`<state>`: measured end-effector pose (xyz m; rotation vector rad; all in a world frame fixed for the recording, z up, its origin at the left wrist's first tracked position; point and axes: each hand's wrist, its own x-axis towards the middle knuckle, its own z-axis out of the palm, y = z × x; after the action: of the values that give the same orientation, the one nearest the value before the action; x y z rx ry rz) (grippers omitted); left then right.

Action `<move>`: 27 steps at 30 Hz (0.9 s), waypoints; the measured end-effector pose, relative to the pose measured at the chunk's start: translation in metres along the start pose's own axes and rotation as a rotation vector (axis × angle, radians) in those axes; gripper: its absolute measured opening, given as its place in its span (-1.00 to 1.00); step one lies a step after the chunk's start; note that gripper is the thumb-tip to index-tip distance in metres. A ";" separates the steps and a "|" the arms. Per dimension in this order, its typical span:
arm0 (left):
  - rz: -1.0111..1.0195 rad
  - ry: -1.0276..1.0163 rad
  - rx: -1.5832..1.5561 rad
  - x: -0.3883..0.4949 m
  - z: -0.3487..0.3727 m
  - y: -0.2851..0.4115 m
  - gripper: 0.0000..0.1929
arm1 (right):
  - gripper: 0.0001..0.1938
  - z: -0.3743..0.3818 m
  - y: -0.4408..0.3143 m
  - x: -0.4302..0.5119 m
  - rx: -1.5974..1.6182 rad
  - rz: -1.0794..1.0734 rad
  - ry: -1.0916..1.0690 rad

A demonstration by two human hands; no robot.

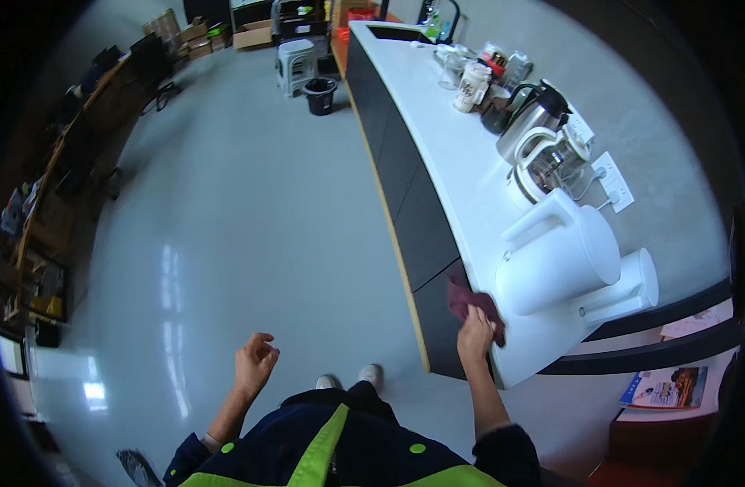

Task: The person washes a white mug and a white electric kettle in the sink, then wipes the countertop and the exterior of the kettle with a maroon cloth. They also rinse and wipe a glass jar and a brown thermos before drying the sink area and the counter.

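Note:
My right hand [474, 341] grips a dark maroon cloth [479, 302] at the near front edge of the white countertop [463, 201]. Part of the cloth hangs over that edge, against the dark cabinet front [430, 243]. Just beyond it stands a large white electric kettle [555, 262], and a smaller white kettle [622, 286] is behind that by the wall. My left hand [256, 363] hovers over the floor, holding nothing, with its fingers loosely curled and apart.
Farther along the counter are a glass coffee pot [552, 164], a steel thermos jug [527, 122], a patterned cup [471, 87] and a sink [400, 35]. Wall sockets [613, 181] hold plugs. A black bin [320, 96] and stacked stools [296, 66] stand on the floor. Magazines [664, 388] lie at right.

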<state>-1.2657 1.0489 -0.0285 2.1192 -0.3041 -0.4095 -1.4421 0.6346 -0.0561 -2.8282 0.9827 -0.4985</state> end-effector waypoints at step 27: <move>0.565 -0.894 -0.156 0.500 0.229 0.419 -0.82 | -0.39 0.109 -0.035 0.440 0.149 0.544 -0.008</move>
<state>-0.9253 0.4650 0.1185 1.4880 -1.2912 -0.9745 -1.0600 0.3892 -0.0325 -2.2905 1.5611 -0.4650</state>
